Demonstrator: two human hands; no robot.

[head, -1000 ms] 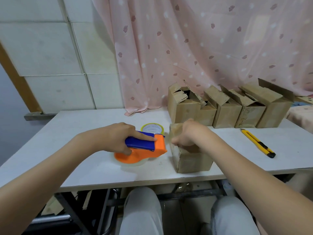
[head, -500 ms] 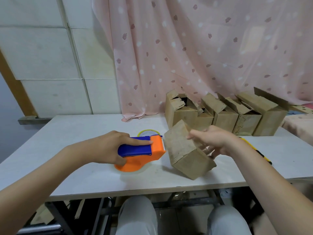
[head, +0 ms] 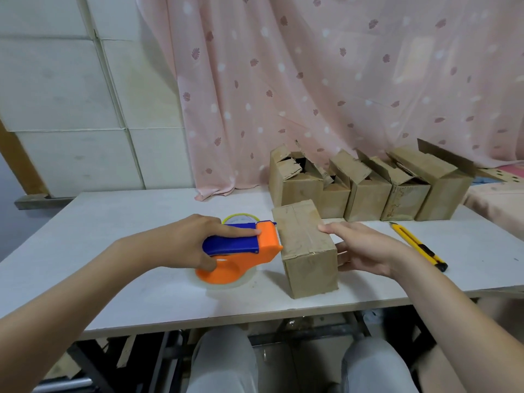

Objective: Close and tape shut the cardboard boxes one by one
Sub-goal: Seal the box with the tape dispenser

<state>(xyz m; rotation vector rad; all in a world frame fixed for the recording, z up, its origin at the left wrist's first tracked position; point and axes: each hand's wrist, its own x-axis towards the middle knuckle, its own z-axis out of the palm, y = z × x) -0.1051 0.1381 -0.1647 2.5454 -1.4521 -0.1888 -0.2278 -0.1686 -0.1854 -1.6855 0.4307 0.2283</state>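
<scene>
A closed cardboard box (head: 306,251) lies on its long side near the front of the white table (head: 113,222). My right hand (head: 365,248) rests against the box's right face, thumb on the top edge and fingers spread along the side. My left hand (head: 187,242) grips the blue handle of an orange tape dispenser (head: 246,251), index finger stretched along the handle. The dispenser's toothed blade touches the box's left top edge. A roll of tape (head: 241,218) with a yellow rim lies just behind the dispenser.
Several open cardboard boxes (head: 365,191) stand in a row at the back right, flaps up, against a pink curtain (head: 312,80). A yellow utility knife (head: 416,245) lies to the right of my right hand. My knees show under the table's front edge.
The box was upright under my right hand, then tipped over, and now lies flat on its side. My right hand moved from its top to its right face. The dispenser stays in my left hand.
</scene>
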